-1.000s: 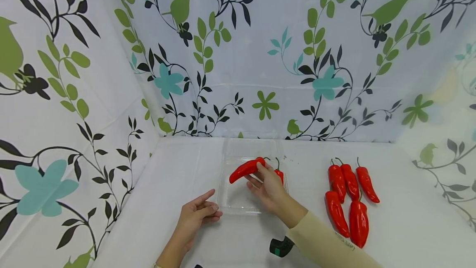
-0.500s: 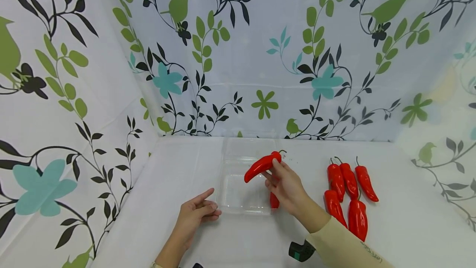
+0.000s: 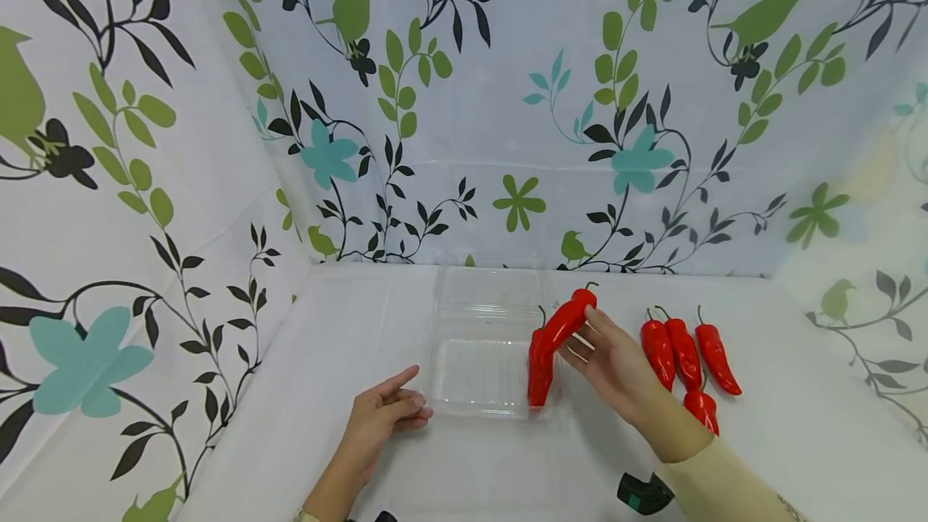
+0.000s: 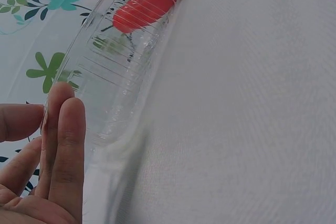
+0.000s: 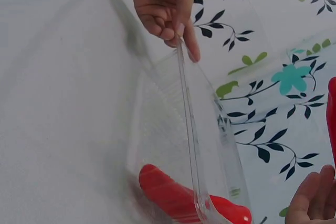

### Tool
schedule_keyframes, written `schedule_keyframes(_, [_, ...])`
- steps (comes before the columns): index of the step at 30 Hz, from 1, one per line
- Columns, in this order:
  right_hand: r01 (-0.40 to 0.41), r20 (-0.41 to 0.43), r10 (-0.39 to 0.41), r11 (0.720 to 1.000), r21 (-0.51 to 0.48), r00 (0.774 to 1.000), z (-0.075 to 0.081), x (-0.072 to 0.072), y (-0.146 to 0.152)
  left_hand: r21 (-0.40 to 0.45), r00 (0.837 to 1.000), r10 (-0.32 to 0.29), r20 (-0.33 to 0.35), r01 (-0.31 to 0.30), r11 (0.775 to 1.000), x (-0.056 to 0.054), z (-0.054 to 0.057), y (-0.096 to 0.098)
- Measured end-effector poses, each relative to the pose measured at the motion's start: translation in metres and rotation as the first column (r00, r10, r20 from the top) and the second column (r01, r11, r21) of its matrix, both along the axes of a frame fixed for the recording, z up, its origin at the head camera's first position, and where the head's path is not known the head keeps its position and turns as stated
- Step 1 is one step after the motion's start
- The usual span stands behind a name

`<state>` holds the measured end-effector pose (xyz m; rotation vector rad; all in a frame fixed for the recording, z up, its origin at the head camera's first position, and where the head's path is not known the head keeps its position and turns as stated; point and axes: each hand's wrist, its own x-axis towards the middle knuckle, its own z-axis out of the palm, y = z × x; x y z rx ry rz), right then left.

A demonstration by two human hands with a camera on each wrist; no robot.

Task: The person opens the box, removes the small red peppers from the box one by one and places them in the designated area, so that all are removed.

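Observation:
My right hand (image 3: pixel 616 361) holds a long red pepper (image 3: pixel 567 321) by its upper part, with the stem pointing up and right. It slants over the right side of a clear plastic container (image 3: pixel 464 405). Inside that container, along its right wall, another red pepper (image 3: pixel 538 381) lies partly covered by the held one; the right wrist view shows this pepper (image 5: pixel 170 195) through the plastic. At the near left corner, my left hand (image 3: pixel 380 417) pinches the container's rim between thumb and fingers. The left wrist view shows these fingers (image 4: pixel 71 145) against the rim.
Several more red peppers (image 3: pixel 681 353) lie on the white table (image 3: pixel 348 321) at the right, some partly hidden by my right forearm. The container's clear lid (image 3: pixel 486 288) lies open toward the back. A patterned curtain (image 3: pixel 449 143) hangs behind the table.
My right hand has moved right with the pepper, from above the middle of the container to its right side, and the pepper has tilted more upright. My left hand has stayed put.

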<state>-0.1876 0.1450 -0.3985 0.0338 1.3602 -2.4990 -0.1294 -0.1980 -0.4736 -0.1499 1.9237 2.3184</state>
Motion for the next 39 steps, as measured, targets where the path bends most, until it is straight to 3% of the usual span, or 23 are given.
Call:
schedule_keyframes(5, [0.013, -0.045, -0.013, 1.0, -0.017, 0.999, 0.007, 0.005, 0.025, 0.008, 1.0, 0.009, 0.0, -0.009, 1.0, -0.001, -0.001, 0.001])
schedule_keyframes(10, [0.024, -0.107, -0.021, 0.999, 0.032, 0.994, 0.01, 0.01, 0.051, 0.013, 1.0, 0.009, -0.004, -0.009, 1.0, -0.002, -0.002, 0.001])
schedule_keyframes(14, [0.021, -0.164, -0.01, 0.998, 0.061, 0.986, 0.008, 0.013, 0.072, 0.015, 1.0, 0.016, -0.005, -0.016, 1.0, -0.002, -0.003, 0.001])
schedule_keyframes(21, [0.08, -0.18, -0.061, 0.992, 0.101, 0.982, -0.001, 0.016, 0.099, 0.014, 1.0, 0.024, -0.008, -0.024, 1.0, 0.0, 0.0, 0.002])
schedule_keyframes(28, [0.168, -0.219, -0.106, 0.944, 0.284, 0.97, -0.005, 0.015, 0.121, 0.006, 1.0, 0.019, -0.003, -0.019, 1.0, 0.0, -0.002, 0.001])
schedule_keyframes(33, [0.205, -0.198, -0.138, 0.903, 0.378, 0.971, -0.011, 0.016, 0.141, 0.011, 1.0, 0.019, 0.0, -0.019, 1.0, 0.0, -0.003, 0.002])
schedule_keyframes(39, [0.193, -0.138, -0.145, 0.86, 0.473, 0.98, -0.02, 0.015, 0.165, 0.001, 1.0, 0.021, 0.003, -0.021, 1.0, 0.0, 0.0, 0.002])
